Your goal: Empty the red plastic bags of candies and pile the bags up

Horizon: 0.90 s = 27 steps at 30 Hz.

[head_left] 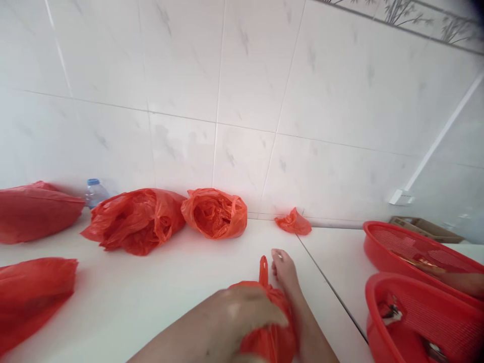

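**Now: both hands on a red bag, lower centre of frame**

Here the left hand (245,315) lies over the top of a small red bag (270,338) at the bottom centre. Its fingers are curled down and closed on the plastic; the image is blurred there, so single fingertips cannot be made out. The right hand (289,282) sits just behind and to the right of the bag, fingers fairly straight and close together, touching the bag's side. Whether it grips the plastic, I cannot tell.

The bag: thin, glossy, orange-red plastic, crumpled and bunched. One narrow handle loop sticks upright between the two hands. The bag rests on the white counter (151,287).

Rest of the frame:
- Two open, crumpled red bags at middle, against the tiled wall: large bag (136,219), round bag (215,212).
- Small scrap (293,222) of red plastic further right, by the wall.
- Two fuller red bags at the left edge, upper (36,212) and lower (32,295).
- Bottle (94,191) with blue cap, middle left, behind the bags.
- Two red baskets at lower right, far basket (397,242) and near basket (416,312), both holding items too unclear to name.
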Tool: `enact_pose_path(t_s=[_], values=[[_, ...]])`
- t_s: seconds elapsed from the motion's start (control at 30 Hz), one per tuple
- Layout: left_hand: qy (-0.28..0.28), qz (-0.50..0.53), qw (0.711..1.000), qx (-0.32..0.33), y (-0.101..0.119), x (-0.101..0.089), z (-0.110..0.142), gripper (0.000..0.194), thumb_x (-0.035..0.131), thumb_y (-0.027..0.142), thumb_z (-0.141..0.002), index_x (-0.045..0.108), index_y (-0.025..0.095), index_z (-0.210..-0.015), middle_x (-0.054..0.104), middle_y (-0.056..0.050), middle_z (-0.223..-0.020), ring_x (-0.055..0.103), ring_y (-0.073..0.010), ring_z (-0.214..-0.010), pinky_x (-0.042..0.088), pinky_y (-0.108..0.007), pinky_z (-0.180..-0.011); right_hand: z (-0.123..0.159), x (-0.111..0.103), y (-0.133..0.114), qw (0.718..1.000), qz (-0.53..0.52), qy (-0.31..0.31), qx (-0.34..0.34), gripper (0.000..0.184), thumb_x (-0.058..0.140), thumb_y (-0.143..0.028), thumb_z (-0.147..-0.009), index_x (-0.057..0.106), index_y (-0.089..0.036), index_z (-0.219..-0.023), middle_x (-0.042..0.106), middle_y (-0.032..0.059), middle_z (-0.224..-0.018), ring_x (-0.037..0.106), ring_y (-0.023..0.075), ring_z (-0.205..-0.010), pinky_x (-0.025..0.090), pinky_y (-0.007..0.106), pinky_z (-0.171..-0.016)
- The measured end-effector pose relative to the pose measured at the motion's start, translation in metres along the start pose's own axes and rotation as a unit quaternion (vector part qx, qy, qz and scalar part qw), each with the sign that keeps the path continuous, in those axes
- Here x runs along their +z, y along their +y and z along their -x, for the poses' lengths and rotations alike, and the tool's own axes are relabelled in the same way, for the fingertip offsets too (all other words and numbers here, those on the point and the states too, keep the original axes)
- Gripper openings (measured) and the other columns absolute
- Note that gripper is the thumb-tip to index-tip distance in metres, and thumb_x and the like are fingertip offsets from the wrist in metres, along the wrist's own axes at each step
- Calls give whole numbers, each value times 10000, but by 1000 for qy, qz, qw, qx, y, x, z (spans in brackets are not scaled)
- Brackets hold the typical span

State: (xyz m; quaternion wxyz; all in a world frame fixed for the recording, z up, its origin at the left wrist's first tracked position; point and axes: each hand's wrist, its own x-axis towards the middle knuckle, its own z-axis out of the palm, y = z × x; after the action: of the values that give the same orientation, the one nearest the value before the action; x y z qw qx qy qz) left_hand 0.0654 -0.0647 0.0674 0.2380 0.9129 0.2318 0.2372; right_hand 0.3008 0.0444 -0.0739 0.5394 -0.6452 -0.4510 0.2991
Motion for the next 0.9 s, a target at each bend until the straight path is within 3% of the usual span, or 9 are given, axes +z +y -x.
enact_pose_path(t_s=[0.07, 0.17, 0.23, 0.3, 0.4, 0.6, 0.77, 0.87, 0.9], values=[[21, 7, 999, -28, -8, 9, -9, 522, 753, 401, -693, 570, 322, -1175, 619, -31, -1143, 592, -197, -980, 510, -282, -798, -2, -5, 6, 1000, 10, 11, -8, 352, 475, -514, -768, 582, -180, -791, 461, -54, -508, 442, 131, -474, 362, 255, -477], [6, -52, 998, -22, -29, 30, -18, 860, 819, 423, -573, 434, 315, -1335, 336, -125, -1469, 371, -352, -1286, 448, -454, -947, -3, -8, 10, 1000, 17, -5, -17, 343, 499, -514, -755, 523, -199, -625, 443, -47, -488, 431, 135, -481, 359, 271, -503], [-40, -101, 994, -16, -43, 42, -15, 838, 779, 354, -623, 387, 340, -1364, 315, -119, -1482, 454, -351, -1227, 478, -438, -895, -3, -9, 11, 1000, 20, -16, -11, 364, 499, -529, -756, 503, -204, -593, 438, -46, -495, 418, 134, -478, 355, 276, -498], [-76, -132, 988, -24, -52, 44, -6, 605, 667, 271, -734, 464, 363, -1297, 521, -57, -1316, 607, -258, -1026, 506, -337, -804, -4, -9, 12, 999, 31, -21, 5, 378, 497, -553, -752, 513, -207, -602, 442, -43, -512, 419, 137, -484, 362, 280, -496], [-67, -149, 985, -62, -53, 24, 14, 348, 525, 138, -800, 617, 310, -1087, 670, 15, -960, 643, -169, -816, 489, -244, -714, -8, -12, 16, 997, 59, -32, 38, 381, 510, -580, -729, 585, -210, -680, 499, -23, -554, 465, 159, -518, 397, 299, -525], [83, -198, 953, -215, -43, -51, 69, 343, 415, 11, -771, 647, 218, -915, 631, -1, -874, 596, -127, -746, 444, -205, -656, -22, -14, 32, 995, 78, -29, 49, 461, 517, -607, -702, 672, -218, -894, 603, 48, -634, 580, 236, -629, 450, 357, -610], [129, -325, 868, -353, -69, -92, 147, 361, 354, 113, -845, 635, 260, -1017, 646, -45, -973, 620, -208, -820, 477, -294, -713, -18, -6, 29, 990, 139, -7, 15, 450, 430, -605, -758, 646, -214, -810, 608, 39, -645, 559, 214, -609, 428, 328, -592], [160, -422, 819, -353, -111, -95, 194, 407, 500, 279, -797, 586, 299, -1194, 512, -85, -1337, 489, -340, -1191, 475, -425, -858, -16, 0, 22, 972, 217, 84, -15, 405, 360, -489, -823, 624, -201, -930, 642, 72, -856, 587, 232, -763, 436, 330, -661], [156, -428, 819, -348, -127, -92, 207, 456, 532, 355, -789, 554, 318, -1243, 444, -75, -1415, 434, -346, -1255, 462, -448, -900, -18, 1, 20, 965, 238, 111, -19, 395, 351, -451, -831, 614, -201, -987, 629, 88, -956, 590, 238, -814, 438, 337, -681]])
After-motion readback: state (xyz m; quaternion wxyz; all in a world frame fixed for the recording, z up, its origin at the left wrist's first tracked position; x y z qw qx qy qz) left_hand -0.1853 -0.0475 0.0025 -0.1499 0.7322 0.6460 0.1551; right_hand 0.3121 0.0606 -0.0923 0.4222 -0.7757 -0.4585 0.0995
